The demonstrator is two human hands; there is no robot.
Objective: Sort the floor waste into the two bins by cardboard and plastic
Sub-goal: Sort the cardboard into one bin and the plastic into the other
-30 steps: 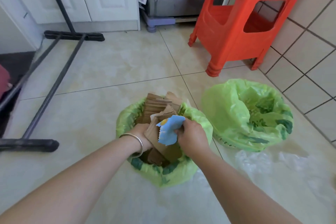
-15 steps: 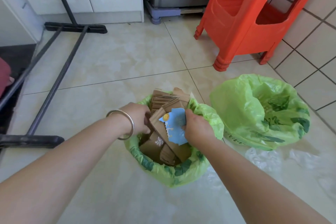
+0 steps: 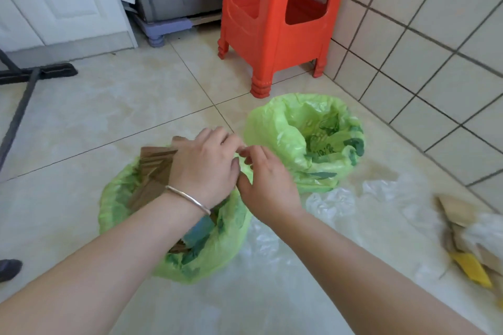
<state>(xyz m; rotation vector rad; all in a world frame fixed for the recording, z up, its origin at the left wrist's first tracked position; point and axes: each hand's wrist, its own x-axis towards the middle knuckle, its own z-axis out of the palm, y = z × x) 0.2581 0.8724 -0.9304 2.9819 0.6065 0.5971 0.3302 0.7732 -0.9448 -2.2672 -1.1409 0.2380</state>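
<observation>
The left bin, lined with a green bag [image 3: 217,255], is packed with brown cardboard pieces [image 3: 152,171]. My left hand [image 3: 204,166] lies palm down on that cardboard, with a bracelet on the wrist. A blue wrapper [image 3: 201,228] shows in this bin just under my left wrist. My right hand [image 3: 268,187] hovers over the bin's right rim. Its fingertips meet those of the left hand, and I see nothing in it. The right bin [image 3: 275,128], also lined in green, stands open just behind it. Clear plastic sheets [image 3: 334,204] lie on the floor.
More cardboard scraps [image 3: 454,212] and a yellow piece [image 3: 471,269] lie on the floor at the far right. A red plastic stool [image 3: 272,35] stands behind the bins by the tiled wall [image 3: 435,62]. Black floor bars [image 3: 19,106] cross the left side.
The blue wrapper has left my right hand and now lies in the left bin. My left hand moved on top of the cardboard. The view swung right, showing the scrap pile.
</observation>
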